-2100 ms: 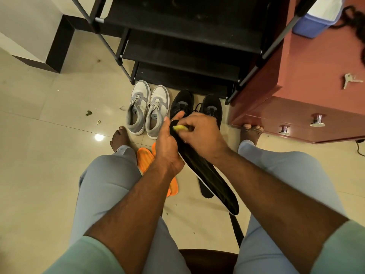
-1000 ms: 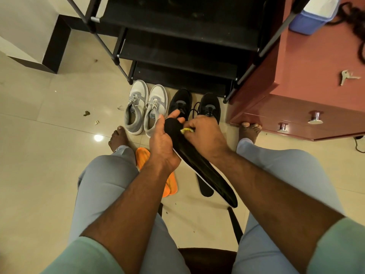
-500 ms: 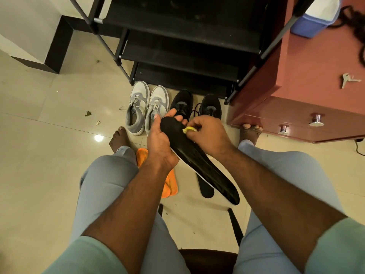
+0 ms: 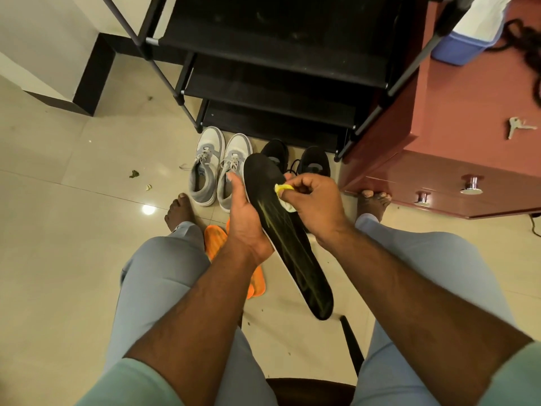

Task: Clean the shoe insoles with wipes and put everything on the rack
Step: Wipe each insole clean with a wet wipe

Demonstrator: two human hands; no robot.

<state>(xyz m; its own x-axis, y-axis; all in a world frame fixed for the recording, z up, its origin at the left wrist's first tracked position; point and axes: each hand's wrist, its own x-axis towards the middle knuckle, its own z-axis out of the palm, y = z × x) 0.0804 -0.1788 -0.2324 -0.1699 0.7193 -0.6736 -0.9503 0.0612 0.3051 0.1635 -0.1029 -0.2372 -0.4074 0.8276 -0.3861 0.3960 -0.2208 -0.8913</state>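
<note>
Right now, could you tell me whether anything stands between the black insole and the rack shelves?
Nothing visible blocks it: the black insole is held above the shoes, and the rack shelves facing it show nothing on them.

Black insole, perhaps yellow-streaked; yellow-white wipe; orange insoles; grey shoes.

Glossy tiled floor; black insole with sheen

shoes before rack, cabinet right
</note>
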